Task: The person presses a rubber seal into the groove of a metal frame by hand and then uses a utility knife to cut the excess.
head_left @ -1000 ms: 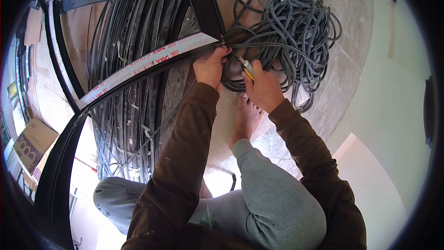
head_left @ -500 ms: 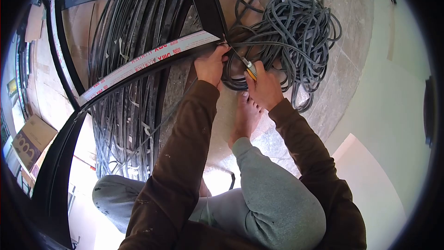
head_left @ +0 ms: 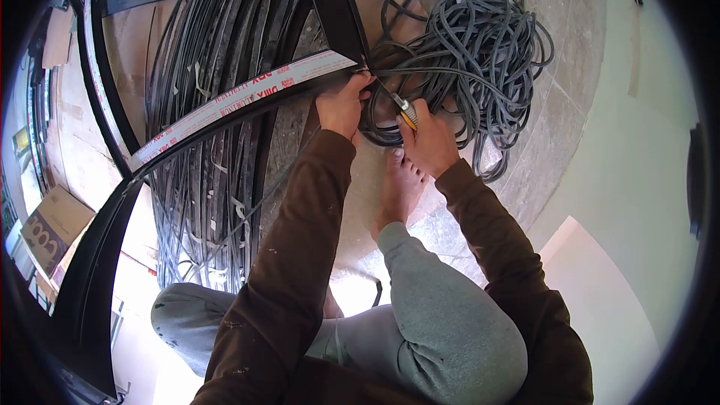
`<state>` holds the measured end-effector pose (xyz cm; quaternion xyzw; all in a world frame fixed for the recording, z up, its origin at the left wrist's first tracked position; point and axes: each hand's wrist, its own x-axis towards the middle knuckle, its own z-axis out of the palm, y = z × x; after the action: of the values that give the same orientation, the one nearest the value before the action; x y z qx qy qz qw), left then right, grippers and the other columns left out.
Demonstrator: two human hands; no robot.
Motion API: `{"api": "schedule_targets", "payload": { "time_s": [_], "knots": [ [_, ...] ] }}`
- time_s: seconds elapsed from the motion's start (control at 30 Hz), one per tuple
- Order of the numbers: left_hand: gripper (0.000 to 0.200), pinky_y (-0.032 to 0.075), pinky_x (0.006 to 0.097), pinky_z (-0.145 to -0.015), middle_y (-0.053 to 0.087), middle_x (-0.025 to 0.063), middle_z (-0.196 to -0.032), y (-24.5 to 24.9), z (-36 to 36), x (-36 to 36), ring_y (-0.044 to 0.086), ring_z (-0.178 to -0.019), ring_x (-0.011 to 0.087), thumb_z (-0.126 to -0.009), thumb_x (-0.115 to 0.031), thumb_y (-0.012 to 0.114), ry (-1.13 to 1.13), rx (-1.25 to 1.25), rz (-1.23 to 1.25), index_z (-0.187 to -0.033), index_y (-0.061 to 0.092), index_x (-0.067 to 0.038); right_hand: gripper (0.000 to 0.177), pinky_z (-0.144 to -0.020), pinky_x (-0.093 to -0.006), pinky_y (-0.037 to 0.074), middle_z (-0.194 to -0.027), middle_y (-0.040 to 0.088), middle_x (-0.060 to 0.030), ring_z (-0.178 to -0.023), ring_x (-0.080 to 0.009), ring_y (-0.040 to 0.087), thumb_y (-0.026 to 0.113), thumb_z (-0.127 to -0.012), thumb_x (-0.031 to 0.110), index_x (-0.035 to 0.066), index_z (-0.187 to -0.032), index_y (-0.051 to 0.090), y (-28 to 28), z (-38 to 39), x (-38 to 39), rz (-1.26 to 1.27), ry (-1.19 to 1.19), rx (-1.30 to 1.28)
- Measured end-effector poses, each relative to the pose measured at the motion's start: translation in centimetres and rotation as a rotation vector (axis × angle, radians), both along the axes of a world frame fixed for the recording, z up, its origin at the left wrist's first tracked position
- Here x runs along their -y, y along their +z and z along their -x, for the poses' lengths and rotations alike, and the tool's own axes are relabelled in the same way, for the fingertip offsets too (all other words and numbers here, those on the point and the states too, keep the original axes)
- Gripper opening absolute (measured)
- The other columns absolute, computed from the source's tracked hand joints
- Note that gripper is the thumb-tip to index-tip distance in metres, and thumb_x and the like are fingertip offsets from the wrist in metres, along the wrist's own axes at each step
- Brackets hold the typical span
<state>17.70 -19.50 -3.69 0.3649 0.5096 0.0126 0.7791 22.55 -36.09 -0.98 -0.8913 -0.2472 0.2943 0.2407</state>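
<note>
A black frame point(head_left: 330, 11) has a bar covered with white tape point(head_left: 247, 92) printed in red, and its corner lies between my hands. My left hand point(head_left: 342, 109) is closed on the frame's corner, with its fingertips at the joint. In my right hand point(head_left: 430, 140) is a yellow and grey utility knife point(head_left: 406, 111), its thin blade pointing up and left to the corner. A strand of black rubber strip point(head_left: 435, 72) runs from that corner toward a tangled pile of strip point(head_left: 480, 45) at the right.
Long black strips point(head_left: 210, 202) lie bundled under the frame at the left. My bare foot point(head_left: 401, 184) is just below my hands. A cardboard box point(head_left: 56, 226) stands at the far left, and a pale wall point(head_left: 645, 157) is at the right.
The view has shifted very slightly. Both hands and the knife are in almost the same place.
</note>
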Motion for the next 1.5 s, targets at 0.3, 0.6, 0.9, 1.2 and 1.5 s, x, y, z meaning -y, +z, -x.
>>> {"api": "schedule_targets", "payload": {
  "time_s": [0.3, 0.6, 0.9, 1.2, 1.5],
  "knots": [
    [0.029, 0.042, 0.0257, -0.075, 0.072, 0.0008, -0.099, -0.3, 0.0, 0.0, 0.057, -0.081, 0.0087, -0.082, -0.028, 0.073, 0.017, 0.045, 0.02, -0.101, 0.07, -0.007, 0.024, -0.061, -0.0556, 0.046, -0.077, 0.064, -0.0249, -0.072, -0.0474, 0.061, 0.056, -0.094, 0.024, 0.005, -0.098, 0.041, 0.4, -0.4, -0.6, 0.056, 0.009, -0.023],
    [0.025, 0.042, 0.0226, -0.072, 0.072, 0.0005, -0.098, -0.7, 0.0, 0.2, 0.056, -0.078, 0.0068, -0.082, -0.026, 0.073, -0.003, -0.001, -0.003, -0.099, 0.07, -0.008, 0.025, -0.062, -0.056, 0.046, -0.078, 0.064, -0.0261, -0.072, -0.0473, 0.061, 0.055, -0.094, 0.024, 0.004, -0.1, 0.041, 0.6, -0.3, -0.6, 0.044, 0.005, -0.024],
    [0.024, 0.042, 0.0227, -0.071, 0.072, 0.0009, -0.099, -1.0, 0.2, 0.2, 0.057, -0.076, 0.0072, -0.083, -0.025, 0.072, -0.014, 0.008, 0.005, -0.101, 0.07, -0.008, 0.025, -0.061, -0.0563, 0.046, -0.075, 0.063, -0.0258, -0.07, -0.0484, 0.061, 0.055, -0.094, 0.023, 0.003, -0.1, 0.041, 0.8, 0.0, -0.6, 0.046, -0.019, -0.039],
    [0.024, 0.042, 0.0232, -0.071, 0.072, 0.0003, -0.098, -0.9, 0.2, 0.3, 0.057, -0.078, 0.0072, -0.083, -0.025, 0.073, -0.01, 0.008, 0.001, -0.1, 0.071, -0.009, 0.025, -0.062, -0.0571, 0.046, -0.075, 0.063, -0.0271, -0.072, -0.0488, 0.061, 0.055, -0.093, 0.022, 0.003, -0.1, 0.041, 1.0, 0.3, -0.7, 0.03, -0.021, -0.029],
    [0.024, 0.042, 0.024, -0.07, 0.072, 0.0008, -0.098, -0.2, 0.0, -0.2, 0.057, -0.077, 0.0075, -0.082, -0.025, 0.074, 0.014, 0.008, 0.006, -0.099, 0.071, -0.008, 0.023, -0.062, -0.0569, 0.046, -0.076, 0.064, -0.0268, -0.072, -0.0488, 0.061, 0.055, -0.093, 0.021, 0.003, -0.098, 0.041, 1.0, -0.4, -1.3, 0.037, -0.01, -0.033]
  ]
}}
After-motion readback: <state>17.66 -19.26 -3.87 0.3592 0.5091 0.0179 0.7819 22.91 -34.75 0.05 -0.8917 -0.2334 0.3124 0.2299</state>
